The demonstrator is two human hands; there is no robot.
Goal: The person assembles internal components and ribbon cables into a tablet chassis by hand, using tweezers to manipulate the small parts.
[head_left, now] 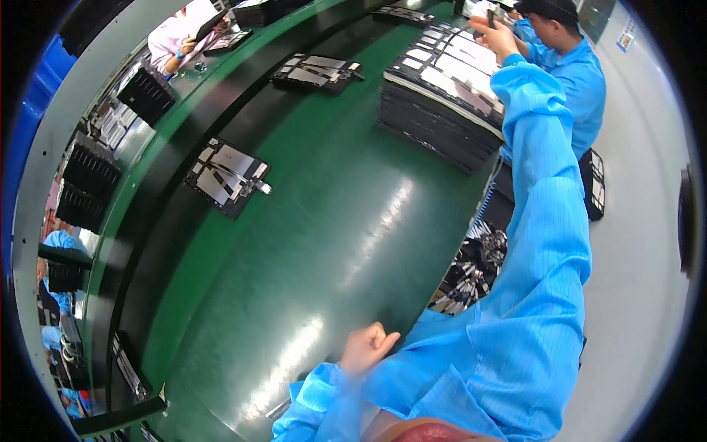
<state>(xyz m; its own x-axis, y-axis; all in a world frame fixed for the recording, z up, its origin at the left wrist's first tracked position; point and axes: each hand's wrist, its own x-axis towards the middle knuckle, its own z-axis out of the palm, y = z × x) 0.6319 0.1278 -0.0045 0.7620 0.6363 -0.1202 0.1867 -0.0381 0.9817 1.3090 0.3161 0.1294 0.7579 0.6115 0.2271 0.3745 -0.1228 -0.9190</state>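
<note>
My left hand (368, 348) hovers over the near edge of the green tabletop (324, 236), its fingers curled in and nothing visible in them. At the far right, my outstretched right hand (499, 40) is raised above the back of a tall stack of black trays (442, 132). A small dark object (491, 18) shows between its fingers, too small to name. Flat white and silver panels with black strips (442, 59) lie on top of the stack. A black flat device part with white panels (228, 177) lies on the table's left side.
Another such part (317, 72) lies farther back. A dark curved belt (166, 199) runs along the left. Black crates (92, 166) stand beyond it. A person in blue (567, 88) is at the far right. Below the table edge sits a pile of small black-and-white pieces (471, 269).
</note>
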